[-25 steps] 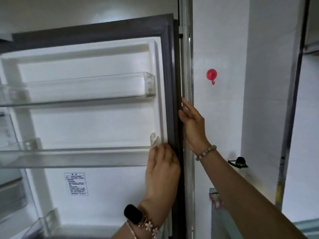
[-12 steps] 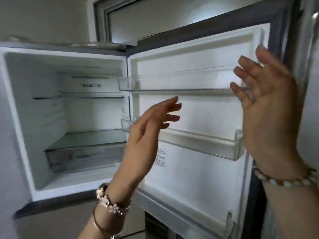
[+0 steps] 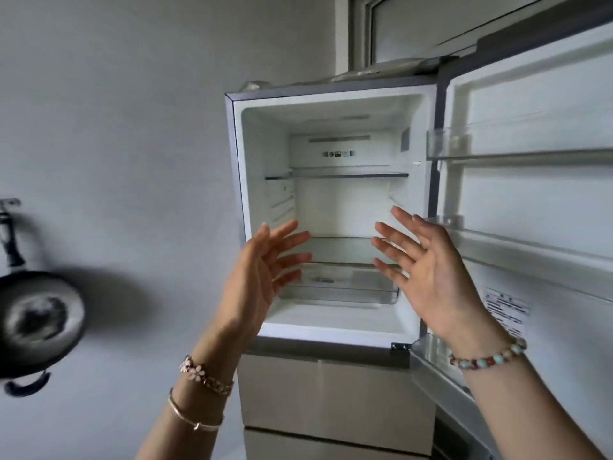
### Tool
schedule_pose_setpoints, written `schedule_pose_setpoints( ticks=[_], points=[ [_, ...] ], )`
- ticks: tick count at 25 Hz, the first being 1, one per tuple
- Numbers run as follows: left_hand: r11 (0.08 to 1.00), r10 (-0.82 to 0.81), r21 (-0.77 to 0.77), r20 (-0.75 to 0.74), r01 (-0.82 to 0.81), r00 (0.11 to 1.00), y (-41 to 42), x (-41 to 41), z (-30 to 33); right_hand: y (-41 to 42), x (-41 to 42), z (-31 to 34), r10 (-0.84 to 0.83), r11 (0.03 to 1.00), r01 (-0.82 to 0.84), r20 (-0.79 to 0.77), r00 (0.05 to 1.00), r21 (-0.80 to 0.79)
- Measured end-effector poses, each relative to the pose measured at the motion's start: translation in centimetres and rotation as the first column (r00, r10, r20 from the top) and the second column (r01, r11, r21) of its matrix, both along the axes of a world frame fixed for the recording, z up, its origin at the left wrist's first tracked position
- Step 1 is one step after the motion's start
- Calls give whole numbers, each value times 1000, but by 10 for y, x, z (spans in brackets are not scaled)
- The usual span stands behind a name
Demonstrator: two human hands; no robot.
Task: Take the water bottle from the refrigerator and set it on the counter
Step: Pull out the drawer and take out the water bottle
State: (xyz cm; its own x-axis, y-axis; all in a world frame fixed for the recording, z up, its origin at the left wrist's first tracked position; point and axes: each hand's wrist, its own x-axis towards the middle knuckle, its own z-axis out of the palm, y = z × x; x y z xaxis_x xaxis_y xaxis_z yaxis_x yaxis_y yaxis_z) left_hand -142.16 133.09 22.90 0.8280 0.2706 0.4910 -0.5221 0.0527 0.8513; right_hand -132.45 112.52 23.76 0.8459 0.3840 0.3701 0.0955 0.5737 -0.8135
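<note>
The refrigerator point(image 3: 237, 167) stands ahead with its upper compartment open, white inside, with glass shelves and a clear drawer at the bottom. No water bottle shows on the shelves or in the door racks. Its door point(image 3: 537, 200) is swung wide to the right. My left hand point(image 3: 262, 277) is raised in front of the compartment's lower left, fingers spread, holding nothing. My right hand point(image 3: 428, 273) is raised at the lower right of the opening, fingers spread, palm facing left, also holding nothing. Both hands are apart from the refrigerator.
A dark pan point(image 3: 36, 320) hangs on the grey wall at far left. Closed beige drawer fronts point(image 3: 335, 400) lie below the open compartment. Clear door racks point(image 3: 497, 144) jut out on the right. A window frame point(image 3: 361, 31) sits above the refrigerator.
Both hands have left the door edge and now hover spread before the open compartment. The view has swung left, bringing the refrigerator interior and the hanging pan into sight.
</note>
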Motion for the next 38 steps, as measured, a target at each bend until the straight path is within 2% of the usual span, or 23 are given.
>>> schedule_pose_setpoints(
  ticks=[6, 12, 20, 27, 30, 32, 35, 38],
  points=[
    [999, -31, -31, -79, 29, 996, 90, 35, -10, 92, 34, -19, -4, 1000, 3, -30, 1000, -20],
    [992, -106, -77, -127, 96, 986, 141, 102, -34, 134, 84, -41, -63, 997, 60, -80, 995, -46],
    [968, -168, -219, -196, 124, 966, 160, 236, -72, 154, 201, -82, -96, 995, 87, -218, 971, -50],
    [961, -132, -271, -253, 61, 959, 176, 339, -101, 177, 311, -117, -32, 999, 16, -358, 933, -47],
    [955, -113, -298, -322, 13, 940, 189, 362, -137, 192, 337, -157, -99, 992, 49, -489, 866, -115],
    [960, -88, -278, -374, -21, 923, 196, 373, -159, 203, 343, -192, -144, 984, 37, -650, 746, -176],
    [987, -19, -155, -402, -48, 915, 208, 379, -175, 215, 349, -220, -157, 986, 47, -803, 574, -159],
    [999, 38, -3, -380, -43, 924, 218, 378, -175, 225, 361, -217, -134, 990, 116, -830, 541, -84]
  ],
)
